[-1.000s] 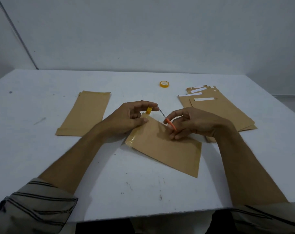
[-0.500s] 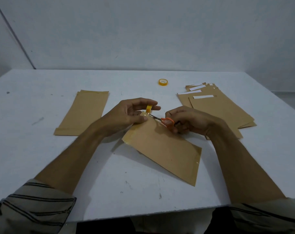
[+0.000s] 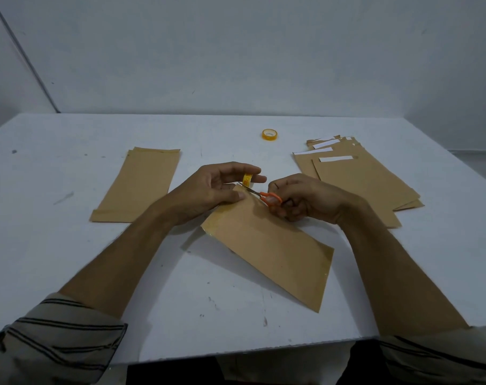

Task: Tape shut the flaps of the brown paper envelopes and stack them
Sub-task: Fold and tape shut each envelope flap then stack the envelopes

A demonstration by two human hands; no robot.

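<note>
Head view: the step in hand looks to be cutting the tape free. The left grip [image 3: 216, 190] holds a small yellow tape roll [image 3: 248, 179] in its fingertips, with the thumb down on the far corner of the envelope [image 3: 269, 245]. That envelope lies slantwise on the table [image 3: 69, 259] in front of the person, and a glossy strip runs along its flap end. The right grip [image 3: 305, 198] is clenched round the orange handles of the scissors [image 3: 266, 196], blades pointing at the short stretch between roll and corner. Next, I judge, comes a snip close to the paper, then smoothing the loose end flat and moving this envelope onto the closed stack [image 3: 139, 184] on the left. The pile [image 3: 361, 184] on the right, white strips showing, waits. A second roll [image 3: 269, 134] sits well back on the table, between stack and pile. Orange print marks the held roll's core, but it is probably too small to read; the white strips appear blank.
</note>
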